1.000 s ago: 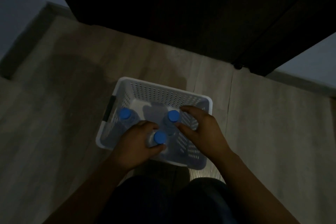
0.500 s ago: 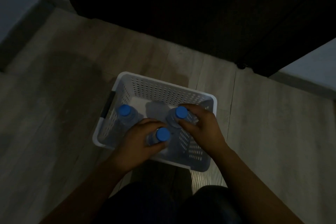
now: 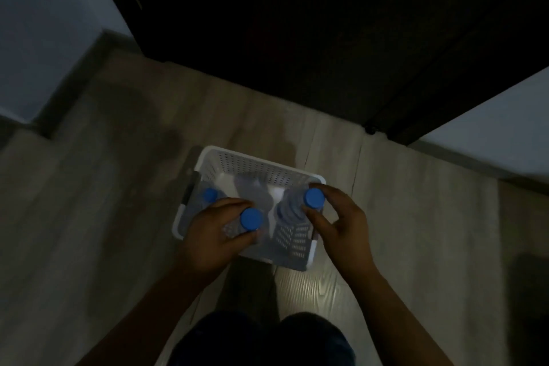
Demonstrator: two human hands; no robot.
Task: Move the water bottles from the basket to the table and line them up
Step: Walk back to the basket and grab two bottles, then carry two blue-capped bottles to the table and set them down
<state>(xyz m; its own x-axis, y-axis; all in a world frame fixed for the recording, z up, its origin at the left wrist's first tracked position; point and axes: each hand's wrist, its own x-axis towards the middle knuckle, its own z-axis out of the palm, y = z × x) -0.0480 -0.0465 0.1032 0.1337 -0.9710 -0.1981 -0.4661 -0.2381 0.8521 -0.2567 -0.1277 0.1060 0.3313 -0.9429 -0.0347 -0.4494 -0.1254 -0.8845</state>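
A white perforated basket (image 3: 255, 164) stands on the wooden floor in front of me. My left hand (image 3: 212, 235) is wrapped around a clear water bottle with a blue cap (image 3: 251, 219), lifted above the basket's near-left part. My right hand (image 3: 341, 226) grips the neck of a second blue-capped bottle (image 3: 313, 198), raised over the basket's right side. A third bottle (image 3: 210, 195) stands upright in the basket's left corner, untouched.
A dark piece of furniture or doorway (image 3: 326, 38) fills the space beyond the basket. Pale walls with dark skirting stand at the left (image 3: 44, 38) and right (image 3: 490, 140). My knees (image 3: 267, 339) are at the bottom edge. The scene is dim.
Both hands have closed on their bottles and raised them up out of the basket; the caps look bigger and closer. The third bottle stayed in place.
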